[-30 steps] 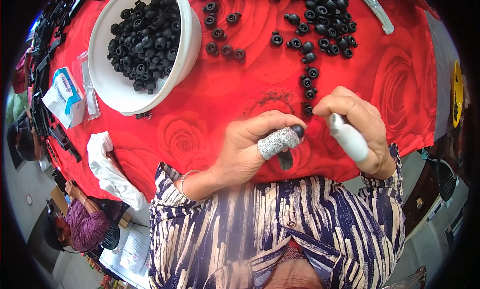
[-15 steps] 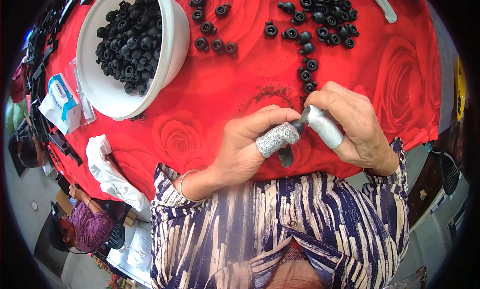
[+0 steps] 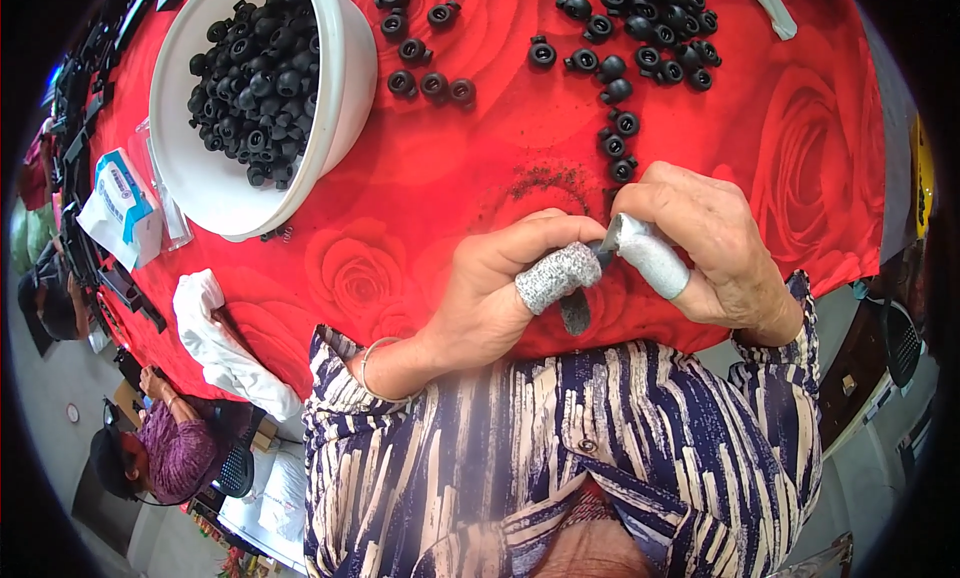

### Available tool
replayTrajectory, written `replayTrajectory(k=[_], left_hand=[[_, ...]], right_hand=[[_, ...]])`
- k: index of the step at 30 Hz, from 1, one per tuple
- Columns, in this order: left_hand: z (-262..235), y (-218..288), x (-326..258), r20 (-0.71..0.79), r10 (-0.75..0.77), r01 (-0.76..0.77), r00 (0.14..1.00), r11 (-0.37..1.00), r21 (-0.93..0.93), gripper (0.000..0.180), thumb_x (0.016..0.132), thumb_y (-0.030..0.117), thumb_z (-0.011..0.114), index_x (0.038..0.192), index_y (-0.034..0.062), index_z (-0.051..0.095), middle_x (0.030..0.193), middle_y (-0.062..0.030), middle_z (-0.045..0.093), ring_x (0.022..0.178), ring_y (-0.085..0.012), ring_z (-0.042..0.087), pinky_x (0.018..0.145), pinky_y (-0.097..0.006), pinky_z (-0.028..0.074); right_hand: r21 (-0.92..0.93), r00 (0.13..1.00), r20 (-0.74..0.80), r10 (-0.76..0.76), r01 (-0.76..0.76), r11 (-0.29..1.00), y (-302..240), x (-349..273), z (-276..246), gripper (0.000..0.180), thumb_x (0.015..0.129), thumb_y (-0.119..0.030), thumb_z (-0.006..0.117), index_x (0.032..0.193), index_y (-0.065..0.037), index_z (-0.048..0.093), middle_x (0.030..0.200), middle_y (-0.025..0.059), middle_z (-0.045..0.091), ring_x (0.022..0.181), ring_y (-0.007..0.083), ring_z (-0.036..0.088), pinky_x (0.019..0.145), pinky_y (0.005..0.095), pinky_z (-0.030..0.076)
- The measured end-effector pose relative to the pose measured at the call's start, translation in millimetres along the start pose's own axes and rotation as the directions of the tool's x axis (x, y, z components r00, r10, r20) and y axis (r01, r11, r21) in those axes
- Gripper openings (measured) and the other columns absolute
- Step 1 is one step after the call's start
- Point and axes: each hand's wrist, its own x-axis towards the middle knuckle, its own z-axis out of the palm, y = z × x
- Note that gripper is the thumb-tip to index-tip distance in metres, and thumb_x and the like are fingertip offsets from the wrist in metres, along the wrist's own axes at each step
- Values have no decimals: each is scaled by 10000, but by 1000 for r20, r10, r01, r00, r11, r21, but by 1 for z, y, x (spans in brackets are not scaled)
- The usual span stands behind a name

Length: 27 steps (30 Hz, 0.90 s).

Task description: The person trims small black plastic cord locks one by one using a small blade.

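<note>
My left hand (image 3: 485, 288) is closed around a small black rubber-like part, mostly hidden by the fingers. Its thumb wears a speckled grey wrap (image 3: 558, 278), and a darker wrap shows on a finger below. Pinched in my right hand (image 3: 710, 243) is a small metal blade (image 3: 612, 234), held against the black part. A whitish wrap (image 3: 655, 261) covers the right thumb. Beyond the hands, similar round black parts (image 3: 621, 125) with holes and short stubs lie in a line leading up to a larger heap (image 3: 665, 23).
A white plastic tub (image 3: 345, 88) full of black parts stands at the left. Several loose parts (image 3: 433, 85) lie beside it. Dark crumbs dot the red rose-patterned cloth (image 3: 440, 188). A white cloth (image 3: 215, 343) and a white-blue packet (image 3: 120, 213) lie left; another person (image 3: 180, 448) sits beyond.
Both hands stay in nearly the same place, with the blade still at the part. Less of the held black part shows between the fingers. The view has shifted slightly.
</note>
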Motion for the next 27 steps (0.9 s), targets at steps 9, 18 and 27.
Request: replayTrajectory(k=[9, 18, 27], left_hand=[[-3, -2, 0, 26, -62, 63, 998, 997, -42, 234, 901, 84, 597, 1112, -17, 608, 974, -30, 603, 890, -84, 560, 762, -222, 451], [-4, -3, 1, 67, -165, 176, 984, 956, -234, 227, 901, 72, 589, 1107, -21, 613, 999, -42, 615, 877, -97, 574, 753, -229, 468], [-18, -4, 7, -118, 15, -46, 993, 963, -266, 221, 894, 74, 600, 1102, 13, 643, 907, -19, 658, 788, -64, 584, 696, -193, 460]], right_hand=[[-23, 999, 22, -49, 50, 999, 3, 1, 0, 216, 748, -129, 651, 914, -13, 578, 706, 89, 500, 597, 256, 541, 482, 358, 416], [-36, 997, 65, -38, 40, 999, 4, 3, -3, 205, 775, -184, 644, 893, -30, 579, 689, 73, 493, 591, 249, 538, 473, 353, 416], [-159, 920, 302, -250, 307, 938, -2, 2, -4, 196, 757, -166, 665, 820, -5, 573, 676, 70, 493, 581, 211, 536, 472, 351, 416]])
